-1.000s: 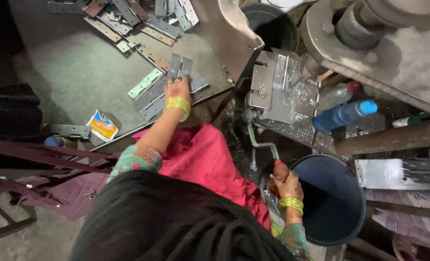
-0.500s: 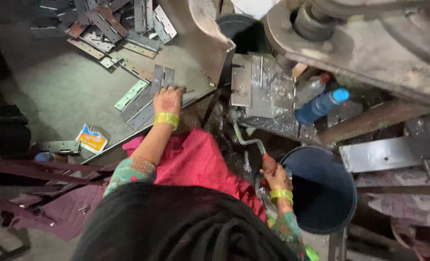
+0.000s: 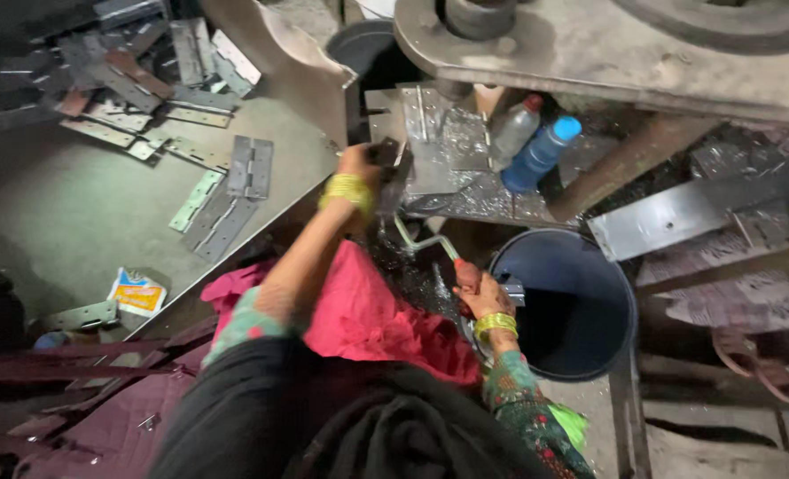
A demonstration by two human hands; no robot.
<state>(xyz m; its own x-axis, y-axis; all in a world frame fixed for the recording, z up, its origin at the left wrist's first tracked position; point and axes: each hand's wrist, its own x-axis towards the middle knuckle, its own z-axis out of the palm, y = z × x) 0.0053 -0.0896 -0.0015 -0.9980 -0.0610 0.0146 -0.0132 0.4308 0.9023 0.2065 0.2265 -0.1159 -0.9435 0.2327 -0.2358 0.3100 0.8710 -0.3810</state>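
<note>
The tabletop (image 3: 66, 222) is a flat grey metal sheet with an angled right edge. Loose metal hinges (image 3: 128, 84) lie piled along its far side. Nearer the edge, one hinge plate (image 3: 250, 167) lies opened flat, with a pale green strip (image 3: 196, 200) and two darker strips (image 3: 222, 226) just beside it. A small orange and white packet (image 3: 136, 293) lies near the front edge, beside another hinge (image 3: 82, 315).
</note>
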